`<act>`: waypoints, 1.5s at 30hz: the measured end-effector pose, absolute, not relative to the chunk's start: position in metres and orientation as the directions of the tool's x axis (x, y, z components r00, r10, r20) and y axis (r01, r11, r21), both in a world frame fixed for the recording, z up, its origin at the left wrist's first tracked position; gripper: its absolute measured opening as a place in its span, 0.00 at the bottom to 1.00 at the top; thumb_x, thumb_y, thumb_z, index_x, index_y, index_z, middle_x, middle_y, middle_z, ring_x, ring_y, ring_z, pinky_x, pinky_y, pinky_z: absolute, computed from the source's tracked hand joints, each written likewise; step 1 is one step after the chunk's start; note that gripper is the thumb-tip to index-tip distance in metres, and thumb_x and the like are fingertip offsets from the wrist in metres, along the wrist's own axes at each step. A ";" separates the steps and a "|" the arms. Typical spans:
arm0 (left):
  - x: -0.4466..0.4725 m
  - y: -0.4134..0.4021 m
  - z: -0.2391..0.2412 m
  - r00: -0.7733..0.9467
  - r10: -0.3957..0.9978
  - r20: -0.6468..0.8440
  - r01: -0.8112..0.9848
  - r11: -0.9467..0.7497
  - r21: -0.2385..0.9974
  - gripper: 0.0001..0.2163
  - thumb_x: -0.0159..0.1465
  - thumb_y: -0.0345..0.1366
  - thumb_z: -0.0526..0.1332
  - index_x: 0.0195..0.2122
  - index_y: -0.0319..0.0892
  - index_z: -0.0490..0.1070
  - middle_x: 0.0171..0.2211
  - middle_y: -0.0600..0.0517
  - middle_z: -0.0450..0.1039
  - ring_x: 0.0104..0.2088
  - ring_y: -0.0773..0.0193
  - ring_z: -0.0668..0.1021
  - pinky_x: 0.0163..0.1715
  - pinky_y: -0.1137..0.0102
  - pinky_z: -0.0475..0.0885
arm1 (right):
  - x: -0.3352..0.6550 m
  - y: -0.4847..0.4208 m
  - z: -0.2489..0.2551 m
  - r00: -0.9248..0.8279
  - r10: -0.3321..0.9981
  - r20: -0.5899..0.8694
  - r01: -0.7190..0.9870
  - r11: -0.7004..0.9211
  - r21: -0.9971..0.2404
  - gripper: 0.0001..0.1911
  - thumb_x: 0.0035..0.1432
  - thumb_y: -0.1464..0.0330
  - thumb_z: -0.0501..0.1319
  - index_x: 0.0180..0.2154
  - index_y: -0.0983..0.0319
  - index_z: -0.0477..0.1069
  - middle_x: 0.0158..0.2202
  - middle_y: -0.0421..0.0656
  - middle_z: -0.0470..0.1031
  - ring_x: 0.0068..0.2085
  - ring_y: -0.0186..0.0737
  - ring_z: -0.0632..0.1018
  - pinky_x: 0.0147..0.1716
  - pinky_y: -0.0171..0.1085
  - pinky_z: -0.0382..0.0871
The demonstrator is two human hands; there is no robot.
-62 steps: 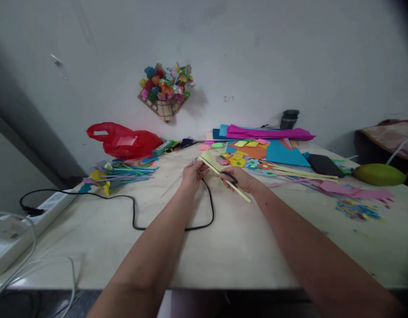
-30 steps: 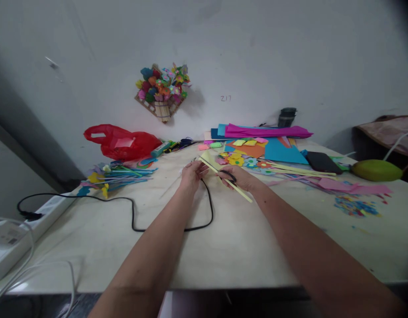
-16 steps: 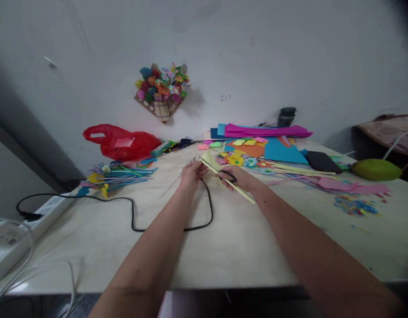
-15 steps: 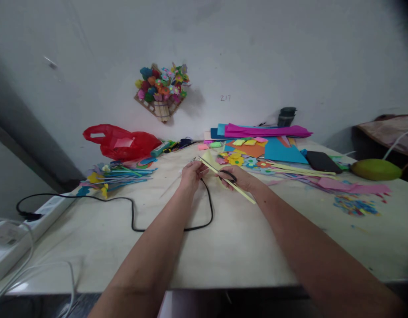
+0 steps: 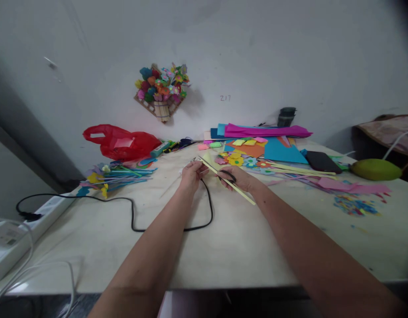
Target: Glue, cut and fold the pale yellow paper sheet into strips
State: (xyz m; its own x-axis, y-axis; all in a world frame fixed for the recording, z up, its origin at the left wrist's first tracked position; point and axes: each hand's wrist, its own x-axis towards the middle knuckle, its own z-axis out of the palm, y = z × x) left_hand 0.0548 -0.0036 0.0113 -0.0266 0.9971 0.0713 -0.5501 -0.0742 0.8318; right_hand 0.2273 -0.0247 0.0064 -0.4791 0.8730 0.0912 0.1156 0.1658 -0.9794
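Observation:
My left hand (image 5: 191,175) pinches the near edge of a pale yellow paper sheet (image 5: 209,159) held just above the table. My right hand (image 5: 238,178) has its fingers through the black handles of scissors (image 5: 227,175). A narrow yellow strip (image 5: 235,187) runs from the sheet back over my right hand, partly cut off. The scissor blades are hidden behind the paper and fingers.
A black cable (image 5: 134,214) loops across the table (image 5: 223,247) to a white power strip (image 5: 31,221) at left. A red bag (image 5: 124,142), paper flower stems (image 5: 117,174), coloured paper sheets (image 5: 266,141), a black phone (image 5: 321,161), a green object (image 5: 376,169) and scraps (image 5: 354,206) surround the work.
The yellow strip has grown a little longer toward me as the scissors move along the sheet. Both hands stay in nearly the same place.

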 end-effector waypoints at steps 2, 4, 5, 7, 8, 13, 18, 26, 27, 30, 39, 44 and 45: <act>0.055 -0.003 0.011 -0.029 0.997 0.068 -0.552 -0.073 0.831 0.05 0.47 0.28 0.62 0.24 0.36 0.66 0.22 0.50 0.72 0.25 0.64 0.77 0.26 0.70 0.72 | 0.227 -0.024 0.006 -0.468 0.877 0.105 0.119 0.180 -0.976 0.12 0.51 0.61 0.57 0.29 0.64 0.66 0.16 0.36 0.67 0.13 0.27 0.65 0.10 0.27 0.55; 0.055 -0.003 0.011 -0.032 0.997 0.065 -0.552 -0.072 0.831 0.05 0.47 0.28 0.62 0.24 0.36 0.66 0.22 0.50 0.72 0.25 0.64 0.77 0.26 0.70 0.72 | 0.227 -0.024 0.007 -0.463 0.878 0.121 0.120 0.197 -0.973 0.12 0.52 0.60 0.57 0.28 0.64 0.66 0.16 0.36 0.66 0.13 0.27 0.64 0.10 0.27 0.54; 0.054 -0.003 0.011 -0.033 0.997 0.063 -0.551 -0.071 0.831 0.05 0.47 0.28 0.62 0.24 0.36 0.66 0.22 0.50 0.72 0.25 0.64 0.77 0.26 0.70 0.72 | 0.227 -0.024 0.007 -0.461 0.878 0.127 0.122 0.204 -0.971 0.12 0.51 0.60 0.57 0.28 0.64 0.66 0.16 0.36 0.66 0.13 0.27 0.64 0.10 0.27 0.54; 0.054 -0.003 0.011 -0.037 0.998 0.056 -0.550 -0.067 0.832 0.05 0.47 0.28 0.62 0.24 0.36 0.66 0.22 0.51 0.72 0.25 0.64 0.77 0.26 0.70 0.72 | 0.227 -0.025 0.008 -0.463 0.876 0.133 0.132 0.216 -0.967 0.12 0.51 0.61 0.58 0.28 0.64 0.65 0.16 0.35 0.66 0.13 0.27 0.64 0.10 0.28 0.53; 0.054 -0.003 0.011 -0.039 0.998 0.053 -0.550 -0.066 0.833 0.05 0.47 0.28 0.62 0.24 0.37 0.66 0.22 0.51 0.72 0.25 0.64 0.77 0.26 0.70 0.72 | 0.227 -0.026 0.009 -0.465 0.875 0.137 0.139 0.225 -0.964 0.12 0.50 0.61 0.58 0.28 0.64 0.65 0.16 0.35 0.66 0.13 0.26 0.64 0.10 0.28 0.53; 0.055 -0.002 0.010 -0.033 0.998 0.059 -0.556 -0.067 0.828 0.05 0.47 0.29 0.62 0.25 0.36 0.66 0.23 0.50 0.73 0.25 0.64 0.77 0.26 0.70 0.72 | 0.226 -0.028 0.012 -0.457 0.878 0.145 0.147 0.235 -0.961 0.12 0.49 0.60 0.59 0.28 0.64 0.66 0.15 0.35 0.65 0.13 0.26 0.63 0.09 0.28 0.52; 0.054 -0.002 0.010 -0.042 0.998 0.042 -0.553 -0.058 0.831 0.05 0.47 0.29 0.62 0.24 0.37 0.66 0.23 0.50 0.72 0.25 0.65 0.76 0.27 0.70 0.72 | 0.226 -0.025 0.009 -0.460 0.879 0.126 0.122 0.203 -0.972 0.13 0.49 0.59 0.59 0.28 0.64 0.66 0.15 0.35 0.64 0.13 0.27 0.63 0.10 0.28 0.54; 0.058 -0.005 0.010 0.038 0.997 0.065 -0.524 -0.035 0.851 0.04 0.47 0.29 0.62 0.25 0.37 0.67 0.23 0.50 0.73 0.25 0.65 0.76 0.27 0.70 0.72 | 0.227 -0.023 0.006 -0.460 0.880 0.115 0.105 0.183 -0.978 0.15 0.51 0.58 0.58 0.29 0.64 0.66 0.15 0.36 0.66 0.13 0.28 0.65 0.10 0.28 0.56; 0.058 -0.005 0.010 0.042 0.997 0.064 -0.523 -0.032 0.852 0.04 0.47 0.29 0.62 0.25 0.37 0.67 0.23 0.50 0.73 0.25 0.65 0.76 0.27 0.70 0.72 | 0.227 -0.023 0.006 -0.462 0.880 0.114 0.101 0.180 -0.978 0.15 0.51 0.57 0.58 0.29 0.64 0.66 0.15 0.36 0.66 0.13 0.28 0.65 0.10 0.28 0.56; 0.058 -0.006 0.010 0.040 0.997 0.061 -0.524 -0.031 0.851 0.04 0.48 0.28 0.61 0.25 0.36 0.67 0.23 0.49 0.73 0.25 0.65 0.76 0.27 0.70 0.72 | 0.227 -0.023 0.006 -0.462 0.878 0.124 0.097 0.189 -0.977 0.15 0.50 0.58 0.60 0.30 0.65 0.66 0.15 0.36 0.66 0.13 0.28 0.64 0.09 0.28 0.55; 0.058 -0.005 0.011 0.014 0.998 0.056 -0.537 -0.040 0.842 0.04 0.48 0.29 0.62 0.25 0.36 0.66 0.23 0.50 0.72 0.24 0.65 0.76 0.28 0.69 0.72 | 0.223 -0.027 0.011 -0.439 0.887 0.140 0.139 0.221 -0.965 0.15 0.49 0.57 0.60 0.27 0.64 0.66 0.14 0.36 0.66 0.12 0.27 0.63 0.09 0.28 0.53; 0.058 -0.006 0.011 0.017 0.998 0.060 -0.536 -0.041 0.843 0.03 0.48 0.28 0.61 0.24 0.36 0.66 0.22 0.50 0.72 0.23 0.66 0.75 0.27 0.69 0.72 | 0.223 -0.027 0.012 -0.440 0.886 0.143 0.135 0.223 -0.965 0.15 0.49 0.57 0.60 0.27 0.64 0.66 0.14 0.36 0.65 0.12 0.27 0.64 0.09 0.28 0.51; 0.058 -0.006 0.011 0.018 0.998 0.062 -0.536 -0.043 0.843 0.03 0.48 0.28 0.61 0.24 0.36 0.66 0.22 0.50 0.72 0.23 0.66 0.75 0.27 0.69 0.72 | 0.223 -0.027 0.011 -0.437 0.888 0.144 0.131 0.221 -0.966 0.15 0.49 0.58 0.60 0.27 0.64 0.66 0.14 0.36 0.65 0.12 0.27 0.63 0.09 0.28 0.51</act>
State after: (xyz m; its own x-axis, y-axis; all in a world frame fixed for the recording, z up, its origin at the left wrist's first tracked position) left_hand 0.0577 -0.0058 0.0111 0.0179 0.9979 0.0622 -0.5360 -0.0430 0.8432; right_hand 0.2227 -0.0272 0.0115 -0.4375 0.8877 0.1436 0.1314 0.2210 -0.9664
